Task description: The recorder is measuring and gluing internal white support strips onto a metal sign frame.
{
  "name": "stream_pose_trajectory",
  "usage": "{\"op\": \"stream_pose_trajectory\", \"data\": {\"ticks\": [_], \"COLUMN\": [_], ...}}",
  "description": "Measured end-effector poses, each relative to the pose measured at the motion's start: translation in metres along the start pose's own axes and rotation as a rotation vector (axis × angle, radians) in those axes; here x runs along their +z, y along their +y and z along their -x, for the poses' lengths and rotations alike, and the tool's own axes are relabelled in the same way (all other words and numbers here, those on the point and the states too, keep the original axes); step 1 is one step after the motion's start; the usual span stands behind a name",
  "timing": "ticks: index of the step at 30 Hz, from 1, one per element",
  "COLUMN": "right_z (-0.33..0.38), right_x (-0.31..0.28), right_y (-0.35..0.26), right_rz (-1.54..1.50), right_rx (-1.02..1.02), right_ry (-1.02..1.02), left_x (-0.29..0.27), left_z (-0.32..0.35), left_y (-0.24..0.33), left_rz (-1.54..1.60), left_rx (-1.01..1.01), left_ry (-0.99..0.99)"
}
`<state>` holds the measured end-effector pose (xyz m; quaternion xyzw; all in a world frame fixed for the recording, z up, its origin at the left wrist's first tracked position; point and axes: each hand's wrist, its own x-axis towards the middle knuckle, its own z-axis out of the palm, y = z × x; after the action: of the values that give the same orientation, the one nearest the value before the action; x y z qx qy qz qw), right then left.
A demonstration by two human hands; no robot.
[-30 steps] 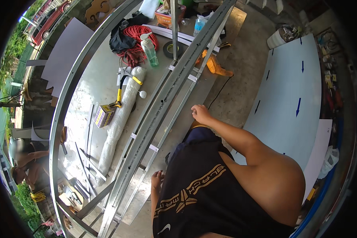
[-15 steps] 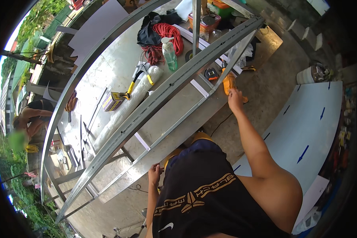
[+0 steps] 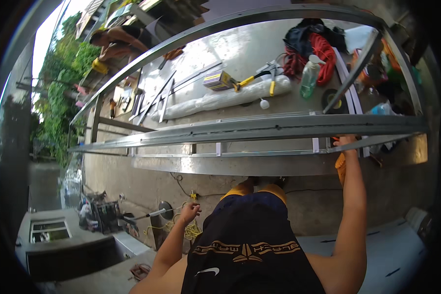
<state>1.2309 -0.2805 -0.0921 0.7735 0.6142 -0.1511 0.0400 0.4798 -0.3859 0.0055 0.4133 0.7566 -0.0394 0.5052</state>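
My right hand [image 3: 347, 141] reaches to the right end of a curved metal frame [image 3: 279, 128]. It appears closed on an orange power drill [image 3: 340, 169], though the metal bars and my wrist hide part of the grip. The drill's orange body shows beside the wrist, below the frame's lower rail. My left hand [image 3: 190, 212] hangs over the floor to the left of my body, away from the frame. Its fingers are loosely bent and apart, with nothing in them.
Beyond the frame lie a plastic-wrapped roll [image 3: 206, 103], a small box [image 3: 218, 80], a yellow-handled tool [image 3: 250, 80], a pump bottle [image 3: 309, 78] and red cable [image 3: 323, 59]. Yellow cord [image 3: 193, 231] lies by my left arm. Another person [image 3: 120, 41] crouches at the far left.
My view has turned, so the frame now runs across in front of me. My right hand has shifted forward to the frame's bars. My left hand is now farther from the frame.
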Motion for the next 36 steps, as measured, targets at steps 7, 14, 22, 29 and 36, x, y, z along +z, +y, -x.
{"op": "stream_pose_trajectory", "data": {"ticks": [7,14,22,29,36], "right_z": [-0.037,-0.023,0.097,0.143,0.189], "right_x": [0.009,0.027,0.063,0.006,-0.070], "right_y": [0.010,0.039,-0.092,-0.204,-0.335], "right_rz": [-0.033,-0.429,-0.808,-0.725,-0.749], "right_rx": [0.157,0.382,0.328,0.406,0.089], "right_ry": [0.128,0.603,0.680,0.779,0.819], "left_x": [0.030,0.014,-0.221,-0.354,-0.402], "left_z": [0.013,0.019,0.087,0.155,0.097], "left_y": [0.007,0.040,0.134,0.244,0.256], "left_rz": [0.064,0.045,0.525,-0.131,-0.362], "left_rx": [0.095,0.269,0.852,1.133,1.061], "left_ry": [0.059,0.566,1.616,1.445,0.830]}}
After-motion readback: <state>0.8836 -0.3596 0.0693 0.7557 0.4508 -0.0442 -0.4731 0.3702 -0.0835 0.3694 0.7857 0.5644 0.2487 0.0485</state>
